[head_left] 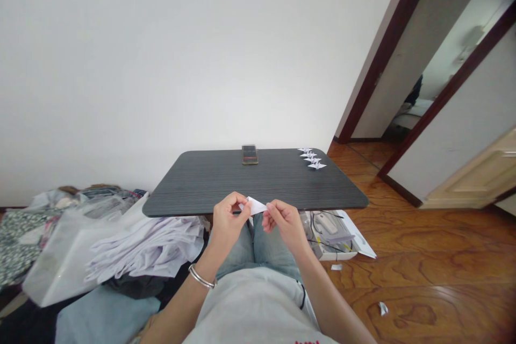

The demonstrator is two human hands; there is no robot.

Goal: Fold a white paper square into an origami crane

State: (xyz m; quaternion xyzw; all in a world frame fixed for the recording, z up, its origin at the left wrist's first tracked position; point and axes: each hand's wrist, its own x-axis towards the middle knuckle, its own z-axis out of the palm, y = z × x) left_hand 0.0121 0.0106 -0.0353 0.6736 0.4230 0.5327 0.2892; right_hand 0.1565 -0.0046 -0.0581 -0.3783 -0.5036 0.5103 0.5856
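A small piece of folded white paper is held between my two hands, just over the near edge of the dark table. My left hand pinches its left end between thumb and fingers. At the pointed right end, the fingertips of my right hand are closed on the paper. Several white paper cranes stand in a row at the table's far right corner.
A phone on a small stand rests at the table's back edge. Clothes are piled at the left. Below the table's right side, a white box holds cables, and paper scraps lie on the wooden floor.
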